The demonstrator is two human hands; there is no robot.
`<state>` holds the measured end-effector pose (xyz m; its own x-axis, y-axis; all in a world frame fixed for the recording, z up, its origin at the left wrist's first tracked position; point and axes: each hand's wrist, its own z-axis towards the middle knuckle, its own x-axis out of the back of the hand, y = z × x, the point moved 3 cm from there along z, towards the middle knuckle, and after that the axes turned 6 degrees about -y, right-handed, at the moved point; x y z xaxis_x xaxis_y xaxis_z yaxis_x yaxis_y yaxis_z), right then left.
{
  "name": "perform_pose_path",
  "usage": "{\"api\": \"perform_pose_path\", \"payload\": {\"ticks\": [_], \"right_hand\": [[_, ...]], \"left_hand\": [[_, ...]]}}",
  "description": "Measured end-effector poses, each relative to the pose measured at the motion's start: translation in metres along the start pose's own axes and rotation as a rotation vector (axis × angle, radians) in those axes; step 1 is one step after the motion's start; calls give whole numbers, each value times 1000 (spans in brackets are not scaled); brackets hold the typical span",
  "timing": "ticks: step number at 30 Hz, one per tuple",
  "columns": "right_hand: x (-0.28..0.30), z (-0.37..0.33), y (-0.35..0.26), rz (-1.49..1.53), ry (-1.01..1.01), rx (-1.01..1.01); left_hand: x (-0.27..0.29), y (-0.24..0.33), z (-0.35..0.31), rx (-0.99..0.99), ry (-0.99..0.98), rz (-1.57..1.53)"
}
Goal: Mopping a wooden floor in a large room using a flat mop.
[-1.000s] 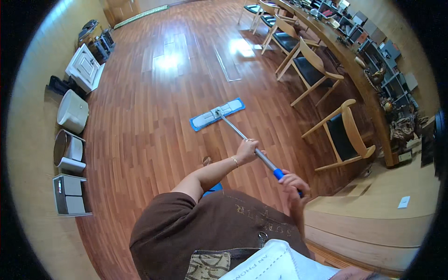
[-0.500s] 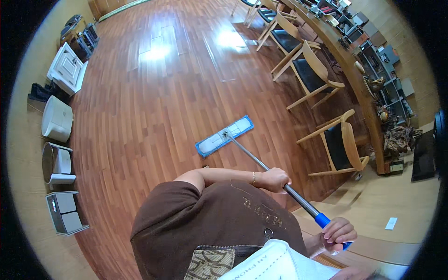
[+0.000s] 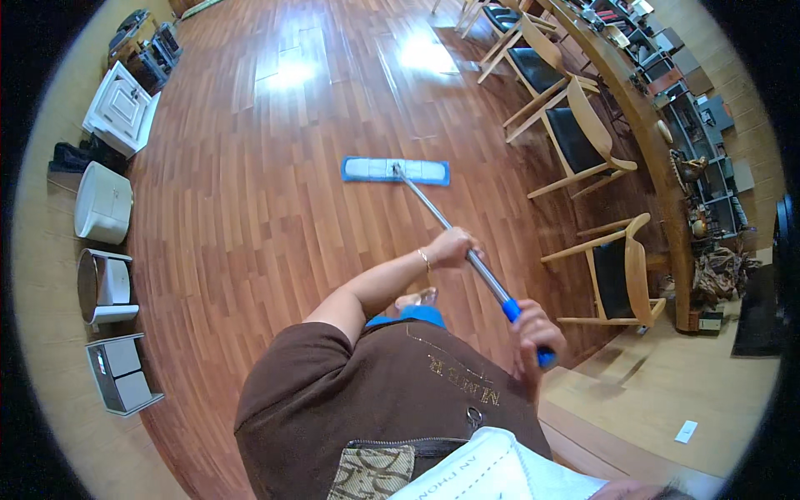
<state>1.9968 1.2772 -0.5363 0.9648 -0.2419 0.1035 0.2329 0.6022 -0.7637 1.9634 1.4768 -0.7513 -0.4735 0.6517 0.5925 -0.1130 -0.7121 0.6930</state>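
A flat mop (image 3: 371,170) with a pale, blue-edged head lies on the brown wood floor ahead of me. Its silver pole slants from the head down to the right and ends in a blue grip. My left hand (image 3: 452,247), with a bracelet at the wrist, is closed around the metal pole partway up. Higher on the pole, my right hand (image 3: 536,330) wraps the blue grip at its end; this hand is slightly blurred. One foot (image 3: 417,298) shows below my left forearm.
Wooden chairs with black seats, the nearest a low-armed chair (image 3: 615,279), line a long wooden counter (image 3: 667,225) on the right. Along the left wall stand a white cabinet (image 3: 122,108), a rounded white cabinet (image 3: 104,202), a mirrored stand (image 3: 108,286) and a grey drawer unit (image 3: 125,375).
The mop head has moved farther ahead and turned from a slant to nearly level across the view. Both hands have shifted forward and left with the pole. A foot has come into view.
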Motion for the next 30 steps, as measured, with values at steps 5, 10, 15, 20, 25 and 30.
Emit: {"api": "perform_pose_path", "payload": {"ticks": [5,10,15,20,25,30], "right_hand": [[-24,37,72,-122,-505,-162],[-20,80,108,7,-510,-216],[-9,119,131,55,-650,-186],[11,152,143,-34,-777,-125],[45,180,142,-63,-762,-87],[97,185,131,-82,-592,-173]], "left_hand": [[49,-67,-19,166,243,207],[78,-89,-20,364,437,297],[97,-101,-23,526,487,422],[100,-121,-8,585,535,397],[98,-139,37,586,395,532],[79,-130,96,490,283,480]]}}
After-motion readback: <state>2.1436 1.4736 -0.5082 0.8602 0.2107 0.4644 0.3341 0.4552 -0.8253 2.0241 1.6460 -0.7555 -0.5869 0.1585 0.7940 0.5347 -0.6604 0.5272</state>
